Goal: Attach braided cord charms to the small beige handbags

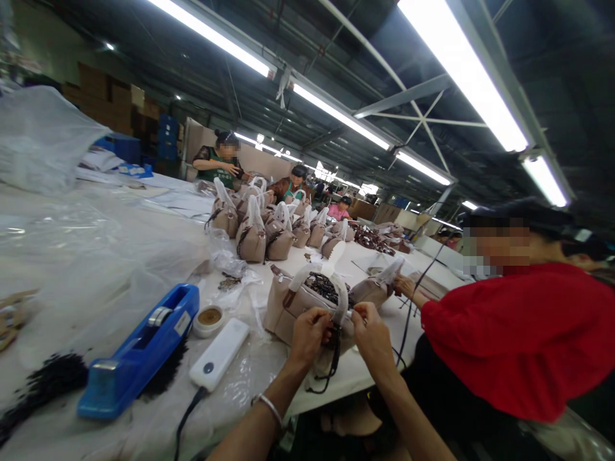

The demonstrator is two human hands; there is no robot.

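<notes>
A beige handbag (283, 307) stands on the table in front of me, its arched handle (342, 291) wrapped in white material. Dark chain-like material fills its top opening. At the near base of the handle, my left hand (310, 336) is closed in a pinch; what lies between the fingertips is hidden. Just to the right, the fingertips of my right hand (369, 333) pinch a small white piece beside the handle. A dark strap (335, 355) hangs down between my two hands, over the bag's near side.
At left lie a blue tape dispenser (144, 352), a tape roll (209, 319) and a white cabled device (220, 353). Several wrapped-handle handbags (252, 237) stand behind. A co-worker in red (509, 333) sits close at right, one hand at another bag (372, 291). Clear plastic sheeting (96, 243) covers the left side.
</notes>
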